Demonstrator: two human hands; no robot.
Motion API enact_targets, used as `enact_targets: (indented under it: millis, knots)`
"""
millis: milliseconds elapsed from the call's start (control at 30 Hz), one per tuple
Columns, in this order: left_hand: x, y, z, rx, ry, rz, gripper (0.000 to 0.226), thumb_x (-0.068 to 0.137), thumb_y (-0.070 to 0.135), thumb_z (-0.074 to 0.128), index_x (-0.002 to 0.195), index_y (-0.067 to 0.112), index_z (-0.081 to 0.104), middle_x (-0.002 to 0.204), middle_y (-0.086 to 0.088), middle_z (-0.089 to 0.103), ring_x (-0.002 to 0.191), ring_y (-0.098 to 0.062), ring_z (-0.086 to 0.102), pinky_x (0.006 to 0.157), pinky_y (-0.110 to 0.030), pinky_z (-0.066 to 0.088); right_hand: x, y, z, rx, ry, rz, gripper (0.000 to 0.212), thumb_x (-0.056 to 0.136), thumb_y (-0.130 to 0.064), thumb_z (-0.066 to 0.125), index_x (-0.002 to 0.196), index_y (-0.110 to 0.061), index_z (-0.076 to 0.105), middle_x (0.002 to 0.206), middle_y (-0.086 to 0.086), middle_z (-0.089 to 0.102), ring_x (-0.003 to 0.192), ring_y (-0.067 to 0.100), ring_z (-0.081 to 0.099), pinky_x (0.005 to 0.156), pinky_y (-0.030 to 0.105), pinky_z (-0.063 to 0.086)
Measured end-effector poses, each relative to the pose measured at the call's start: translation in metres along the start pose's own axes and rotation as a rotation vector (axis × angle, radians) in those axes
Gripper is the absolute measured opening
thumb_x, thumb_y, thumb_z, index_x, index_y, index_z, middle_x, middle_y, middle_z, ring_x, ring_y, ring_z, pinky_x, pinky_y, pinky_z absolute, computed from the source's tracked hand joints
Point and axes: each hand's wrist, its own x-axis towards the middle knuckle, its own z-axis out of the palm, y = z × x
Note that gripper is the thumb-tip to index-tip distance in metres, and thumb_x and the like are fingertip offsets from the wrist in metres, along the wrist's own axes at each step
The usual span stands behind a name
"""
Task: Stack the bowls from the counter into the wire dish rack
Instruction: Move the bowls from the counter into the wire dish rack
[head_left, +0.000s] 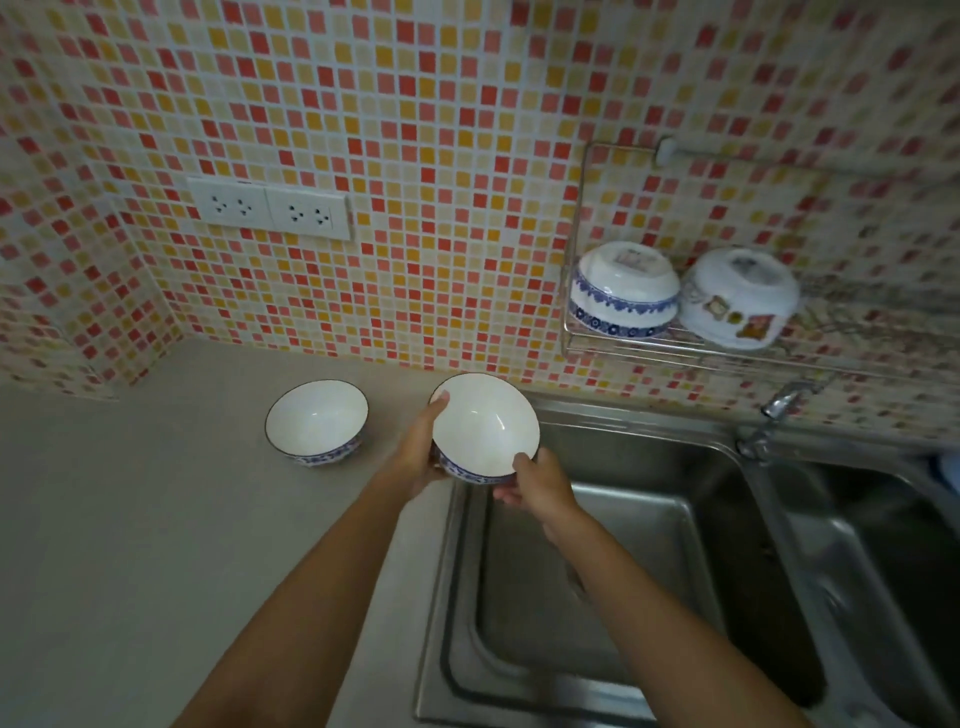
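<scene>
the wall-hung wire dish rack (613, 347) holds two upturned bowls. both hands, left hand (415, 457) and right hand (537, 480), grip the white blue-patterned ceramic bowl (485, 428) above the worktop's edge, fingers closed on opposite rims; glazed, likely slippery and breakable.

You have no readable text, brand, number or sign anywhere in this view. The upturned base of the blue-patterned bowl (623, 288) in the wire dish rack (574, 332) carries a small dark mark, too blurred for you to make out as letters. The white bowl (737, 296) beside it shows small coloured motifs on its side, pictures rather than words. The double wall socket (270, 209) bears no legible marking.
</scene>
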Motion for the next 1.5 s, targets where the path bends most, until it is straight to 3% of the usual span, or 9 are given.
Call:
enact_targets:
  millis: [233, 400, 533, 700, 800, 967, 1100, 1267, 1500]
  knots:
    - [-0.042, -0.003, 0.087, -0.12, 0.015, 0.213, 0.047, 0.096, 0.054, 0.036, 0.132, 0.027, 0.05, 0.118, -0.004, 0.065, 0.101, -0.025, 0.066, 0.081, -0.041, 0.058, -0.041, -0.006, -0.095, -0.03, -0.015, -0.168, 0.032, 0.099, -0.03, 0.049, 0.121, -0.008, 0.053, 0.102, 0.015, 0.07, 0.076, 0.024, 0.073, 0.067, 0.031, 0.06]
    - [-0.052, -0.016, 0.127, -0.167, 0.028, 0.234, 0.049, 0.09, 0.062, 0.041, 0.13, 0.036, 0.05, 0.122, -0.001, 0.066, 0.108, -0.029, 0.065, 0.083, -0.048, 0.057, -0.061, -0.019, -0.166, -0.196, 0.264, -0.433, 0.031, 0.096, -0.04, 0.046, 0.096, -0.019, 0.068, 0.093, 0.0, 0.071, 0.088, 0.019, 0.068, 0.08, 0.041, 0.058]
    - [-0.062, -0.003, 0.164, -0.161, -0.005, 0.265, 0.04, 0.093, 0.057, 0.039, 0.124, 0.036, 0.053, 0.111, 0.004, 0.069, 0.101, -0.023, 0.066, 0.074, -0.039, 0.058, -0.073, -0.051, -0.215, -0.22, 0.412, -0.606, 0.027, 0.1, -0.029, 0.047, 0.117, -0.017, 0.065, 0.095, -0.01, 0.066, 0.086, 0.006, 0.062, 0.074, 0.015, 0.045]
    - [-0.065, 0.024, 0.204, -0.079, -0.027, 0.364, 0.05, 0.09, 0.062, 0.039, 0.129, 0.034, 0.051, 0.119, 0.001, 0.067, 0.101, -0.022, 0.069, 0.076, -0.039, 0.06, -0.051, -0.079, -0.261, -0.33, 0.575, -0.734, 0.038, 0.1, -0.034, 0.045, 0.133, -0.017, 0.055, 0.124, -0.005, 0.063, 0.109, 0.012, 0.059, 0.095, 0.03, 0.048]
    - [-0.065, 0.042, 0.224, -0.036, -0.057, 0.381, 0.061, 0.081, 0.071, 0.04, 0.128, 0.034, 0.052, 0.121, -0.001, 0.066, 0.106, -0.027, 0.066, 0.084, -0.053, 0.056, -0.024, -0.082, -0.286, -0.555, 0.588, -0.726, 0.043, 0.1, -0.04, 0.041, 0.134, -0.016, 0.052, 0.137, 0.006, 0.057, 0.125, 0.027, 0.053, 0.104, 0.042, 0.044]
    - [-0.054, 0.073, 0.251, -0.005, -0.061, 0.433, 0.07, 0.071, 0.076, 0.041, 0.127, 0.036, 0.052, 0.122, -0.001, 0.064, 0.106, -0.027, 0.065, 0.084, -0.047, 0.058, 0.008, -0.07, -0.303, -0.956, 0.63, -0.652, 0.066, 0.101, -0.053, 0.016, 0.147, -0.01, 0.034, 0.156, 0.011, 0.033, 0.147, 0.026, 0.022, 0.119, 0.037, 0.004]
    - [-0.037, 0.098, 0.27, -0.007, -0.02, 0.477, 0.055, 0.087, 0.068, 0.035, 0.127, 0.034, 0.05, 0.119, -0.001, 0.062, 0.105, -0.026, 0.063, 0.083, -0.043, 0.058, 0.015, -0.063, -0.297, -1.031, 0.79, -0.696, 0.066, 0.102, -0.043, 0.011, 0.137, -0.002, 0.049, 0.143, 0.016, 0.05, 0.139, 0.029, 0.038, 0.119, 0.04, 0.012]
    - [-0.006, 0.136, 0.293, 0.049, 0.085, 0.494, 0.053, 0.088, 0.067, 0.038, 0.127, 0.032, 0.049, 0.127, -0.004, 0.056, 0.114, -0.033, 0.055, 0.091, -0.056, 0.051, 0.02, -0.062, -0.294, -1.106, 0.837, -0.66, 0.059, 0.1, -0.037, 0.02, 0.132, -0.001, 0.056, 0.136, 0.016, 0.057, 0.133, 0.028, 0.047, 0.118, 0.041, 0.014]
    - [0.035, 0.166, 0.33, 0.466, 0.24, 0.884, 0.06, 0.09, 0.063, 0.038, 0.139, 0.028, 0.04, 0.139, -0.007, 0.046, 0.119, -0.027, 0.05, 0.091, -0.042, 0.046, 0.024, -0.059, -0.293, -1.102, 0.869, -0.671, 0.058, 0.1, -0.037, 0.023, 0.133, 0.0, 0.054, 0.138, 0.017, 0.054, 0.135, 0.029, 0.045, 0.117, 0.046, 0.017]
